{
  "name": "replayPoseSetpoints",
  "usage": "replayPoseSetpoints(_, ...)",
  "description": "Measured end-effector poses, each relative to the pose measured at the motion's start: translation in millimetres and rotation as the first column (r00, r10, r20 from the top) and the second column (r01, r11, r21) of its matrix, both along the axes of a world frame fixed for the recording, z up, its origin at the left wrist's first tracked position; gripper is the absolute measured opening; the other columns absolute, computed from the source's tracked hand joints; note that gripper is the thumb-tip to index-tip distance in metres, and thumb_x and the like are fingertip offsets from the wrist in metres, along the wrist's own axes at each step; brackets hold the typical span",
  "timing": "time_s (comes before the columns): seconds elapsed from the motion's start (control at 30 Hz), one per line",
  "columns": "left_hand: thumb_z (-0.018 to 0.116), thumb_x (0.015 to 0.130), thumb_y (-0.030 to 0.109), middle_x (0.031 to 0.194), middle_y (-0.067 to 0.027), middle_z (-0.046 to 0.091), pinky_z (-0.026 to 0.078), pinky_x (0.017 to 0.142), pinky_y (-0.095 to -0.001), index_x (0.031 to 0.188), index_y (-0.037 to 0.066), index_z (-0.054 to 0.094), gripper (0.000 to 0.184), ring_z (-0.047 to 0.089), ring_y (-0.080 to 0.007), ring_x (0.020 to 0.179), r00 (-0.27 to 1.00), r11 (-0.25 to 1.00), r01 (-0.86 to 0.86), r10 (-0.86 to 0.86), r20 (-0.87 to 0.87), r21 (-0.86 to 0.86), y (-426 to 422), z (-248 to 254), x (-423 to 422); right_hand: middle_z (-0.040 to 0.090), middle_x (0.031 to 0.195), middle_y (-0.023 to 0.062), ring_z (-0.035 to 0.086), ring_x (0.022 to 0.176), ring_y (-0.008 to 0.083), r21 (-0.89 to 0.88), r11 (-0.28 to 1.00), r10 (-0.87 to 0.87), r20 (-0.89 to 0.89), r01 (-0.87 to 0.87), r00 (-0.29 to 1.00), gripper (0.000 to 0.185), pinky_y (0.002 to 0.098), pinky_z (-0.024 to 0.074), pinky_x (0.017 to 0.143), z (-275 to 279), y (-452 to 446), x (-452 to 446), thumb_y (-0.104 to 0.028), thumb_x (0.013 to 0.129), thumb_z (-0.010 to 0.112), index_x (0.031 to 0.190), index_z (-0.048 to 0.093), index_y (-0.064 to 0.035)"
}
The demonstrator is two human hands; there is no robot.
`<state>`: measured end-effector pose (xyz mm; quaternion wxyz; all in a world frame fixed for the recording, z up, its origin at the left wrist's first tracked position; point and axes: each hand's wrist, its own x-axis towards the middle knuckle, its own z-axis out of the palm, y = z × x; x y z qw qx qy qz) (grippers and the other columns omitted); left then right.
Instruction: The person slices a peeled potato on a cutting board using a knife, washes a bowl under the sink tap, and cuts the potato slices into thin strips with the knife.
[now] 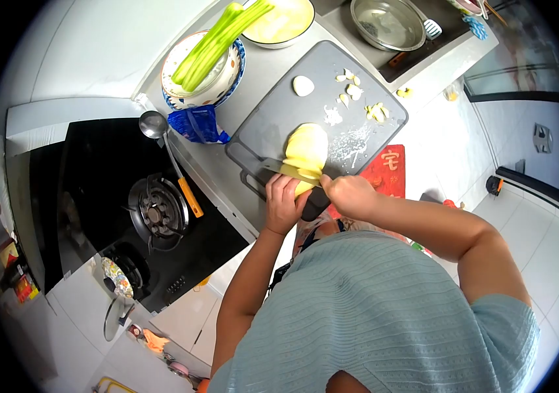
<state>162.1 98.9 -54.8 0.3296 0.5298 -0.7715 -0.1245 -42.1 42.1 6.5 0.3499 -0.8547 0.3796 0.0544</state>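
On the grey cutting board (266, 118) lies a yellow potato (307, 141), partly in overlapping slices. My left hand (284, 202) is closed round its near end, fingers bent over it. The knife (290, 170) lies across the potato, its handle inside my right hand (349, 195), which is closed. A round pale slice (303, 86) rests near the far side of the board. Garlic pieces (353, 90) and chopped yellowish bits (378, 112) lie towards the right, beside white crumbs (332, 116).
Celery stalks (214, 52) lie across a bowl (169, 65) beside another bowl (279, 44). A blue packet (195, 124) and a ladle (178, 171) lie left of the board. The stove (99, 170) is at left; a metal basin (387, 25) sits in the sink.
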Motion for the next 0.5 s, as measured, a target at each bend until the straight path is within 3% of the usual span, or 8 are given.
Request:
replayPoseSetpoints(0.17,0.077,0.077,0.015,0.115,-0.0125,0.051,0.042,0.095,-0.0446,0.115,0.004,0.055,0.046,0.049,-0.035,0.108,1.0,1.0,-0.011,0.011,0.021,-0.007,2.5,4.1,-0.2,0.064,0.068,0.0182,0.067,0.064,0.0355,-0.075,0.996,-0.039,0.03,0.041,0.999,0.035,0.0452,0.0521,0.051,-12.8,3.4,0.1,-0.004,0.076,0.058,0.11,0.052,0.0039)
replayPoseSetpoints(0.23,0.077,0.076,0.015,0.114,-0.0127,0.051,0.042,0.095,-0.0446,0.115,0.004,0.055,0.046,0.049,-0.0348,0.108,0.999,1.0,-0.017,0.018,0.027,-0.023,0.6,4.2,0.3,0.065,0.07,0.0184,0.067,0.065,0.0355,0.01,1.0,-0.023,-0.004,0.023,1.0,0.035,0.045,0.0517,0.05,12.8,-3.8,-3.5,-0.005,0.077,0.058,0.111,0.052,0.0038)
replayPoseSetpoints(0.37,0.078,0.074,0.013,0.108,-0.0152,0.05,0.041,0.091,-0.0495,0.109,0.003,0.054,0.043,0.048,-0.0375,0.101,0.999,1.0,-0.018,0.018,0.033,-0.003,6.9,-5.4,4.2,0.065,0.072,0.0181,0.067,0.064,0.0344,0.004,1.0,-0.007,-0.015,0.008,1.0,0.035,0.0445,0.0517,0.05,59.8,7.9,-16.0,-0.007,0.079,0.057,0.112,0.052,0.0042)
replayPoseSetpoints(0.5,0.078,0.072,0.01,0.098,-0.018,0.047,0.04,0.085,-0.0538,0.101,0.002,0.052,0.039,0.047,-0.0405,0.092,0.999,1.0,-0.005,0.005,0.031,0.001,4.4,-4.2,2.4,0.062,0.072,0.017,0.066,0.061,0.0322,-0.043,0.999,0.013,-0.042,-0.015,0.999,0.035,0.0433,0.0522,0.048,68.1,16.5,-27.5,-0.008,0.08,0.056,0.113,0.051,0.0048)
